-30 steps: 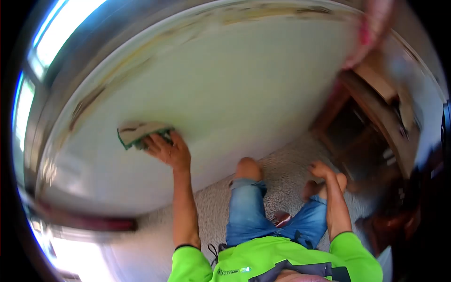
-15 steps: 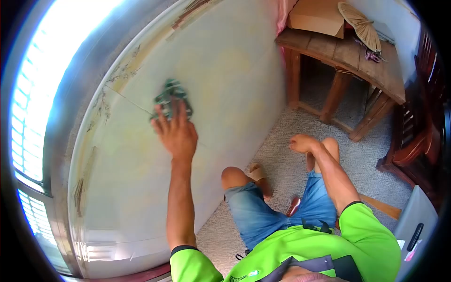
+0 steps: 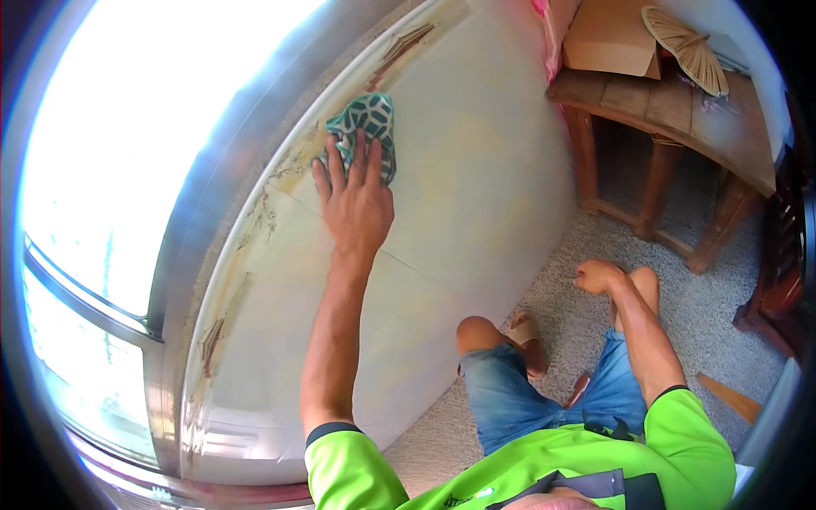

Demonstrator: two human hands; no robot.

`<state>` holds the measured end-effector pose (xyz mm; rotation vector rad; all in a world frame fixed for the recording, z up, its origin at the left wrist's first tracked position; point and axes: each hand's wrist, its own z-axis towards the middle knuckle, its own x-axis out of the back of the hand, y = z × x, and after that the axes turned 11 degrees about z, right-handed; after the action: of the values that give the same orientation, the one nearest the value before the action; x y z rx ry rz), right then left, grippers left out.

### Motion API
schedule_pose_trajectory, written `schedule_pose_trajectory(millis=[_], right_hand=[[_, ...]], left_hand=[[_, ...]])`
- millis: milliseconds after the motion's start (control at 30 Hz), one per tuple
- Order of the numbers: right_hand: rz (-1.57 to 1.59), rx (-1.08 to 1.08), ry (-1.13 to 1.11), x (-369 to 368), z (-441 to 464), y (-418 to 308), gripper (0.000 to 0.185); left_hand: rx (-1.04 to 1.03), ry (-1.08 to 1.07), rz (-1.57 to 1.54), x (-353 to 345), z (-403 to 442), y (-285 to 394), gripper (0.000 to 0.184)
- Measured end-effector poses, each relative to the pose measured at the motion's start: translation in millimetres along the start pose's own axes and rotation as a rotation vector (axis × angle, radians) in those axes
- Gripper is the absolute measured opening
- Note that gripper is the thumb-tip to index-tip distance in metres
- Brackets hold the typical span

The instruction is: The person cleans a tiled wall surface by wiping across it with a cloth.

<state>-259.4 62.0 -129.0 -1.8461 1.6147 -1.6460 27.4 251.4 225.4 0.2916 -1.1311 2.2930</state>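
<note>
My left hand point(image 3: 357, 204) holds a green-and-white patterned cloth point(image 3: 371, 119) against a pale, glossy panel point(image 3: 476, 204). Its fingers are stretched and spread over the cloth, which sits near the panel's upper border with its brown painted motifs point(image 3: 404, 53). A thin dark line runs across the panel beneath this hand. Curled in a loose fist, my right hand point(image 3: 597, 276) rests by my bent knee point(image 3: 644, 285), with nothing visible in it.
A bright window point(image 3: 102, 280) with a metal frame lies left of the panel. At the upper right, a wooden table point(image 3: 671, 110) bears a cardboard box point(image 3: 608, 38) and a woven fan point(image 3: 690, 49). Dark carved wooden furniture point(image 3: 769, 297) stands at the right, on grey speckled flooring point(image 3: 569, 314).
My left hand has slid the cloth upward along the panel, closer to its window-side border. The whole view has shifted, moving the scene rightward. My right hand stays by the knee.
</note>
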Motion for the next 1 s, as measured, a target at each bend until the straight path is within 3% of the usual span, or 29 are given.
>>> schedule_pose_trajectory(millis=[67, 267, 400, 533, 600, 700, 1000], right_hand=[[0.017, -0.004, 0.021, -3.1, 4.5, 5.8, 0.040], [0.048, 0.011, 0.026, -4.9, 6.4, 13.4, 0.040], [0.082, 0.067, 0.080, -14.2, 13.7, 22.6, 0.039], [0.139, 0.056, 0.030, -6.5, 8.6, 13.7, 0.039], [0.109, 0.049, 0.034, -6.9, 8.9, 9.8, 0.039], [0.070, 0.054, 0.040, -3.9, 9.8, 11.2, 0.037], [0.096, 0.073, 0.084, -0.7, -3.1, 7.5, 0.036]], left_hand=[[0.008, 0.019, -0.014, -3.0, 5.1, 5.0, 0.069], [-0.397, -0.176, -0.114, -47.5, -41.2, 50.6, 0.058], [-0.457, -0.226, -0.080, -42.6, -57.7, 38.9, 0.057], [-0.323, -0.219, 0.025, 4.4, -6.8, -3.0, 0.062], [-0.177, -0.103, 0.015, 20.2, 17.2, -16.2, 0.066], [-0.153, -0.075, 0.016, 22.4, 28.7, -18.6, 0.069], [-0.087, -0.259, 0.107, 42.8, -59.4, -36.0, 0.071]])
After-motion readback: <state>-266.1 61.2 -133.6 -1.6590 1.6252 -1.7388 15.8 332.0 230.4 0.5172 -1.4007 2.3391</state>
